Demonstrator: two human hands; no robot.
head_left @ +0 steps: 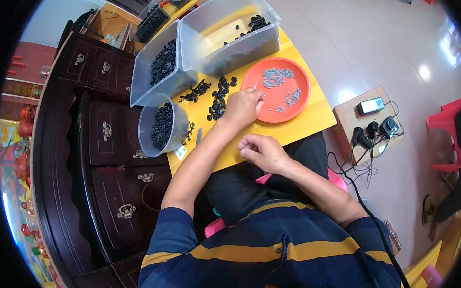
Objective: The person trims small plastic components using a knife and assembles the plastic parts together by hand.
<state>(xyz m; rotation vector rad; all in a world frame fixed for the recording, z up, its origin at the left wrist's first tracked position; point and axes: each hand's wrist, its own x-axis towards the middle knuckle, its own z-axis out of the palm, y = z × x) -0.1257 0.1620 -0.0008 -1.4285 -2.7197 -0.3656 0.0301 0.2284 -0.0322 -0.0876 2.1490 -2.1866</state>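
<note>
My left hand reaches over the left rim of an orange-red round plate, its fingers pinched together near the small grey metal pieces. These slim pieces, like pins or screws, lie in a larger pile and a smaller one. Closer to me, my right hand hovers by the table's front edge with its fingers curled in and thumb against them. What either hand holds, if anything, is hidden. Loose black round parts lie left of the plate, beside a small heap of thin black parts.
On the yellow table stand a round clear tub and two clear bins holding black parts. Dark drawers flank the left. At right, a stool carries devices and cables; a pink chair stands farther off.
</note>
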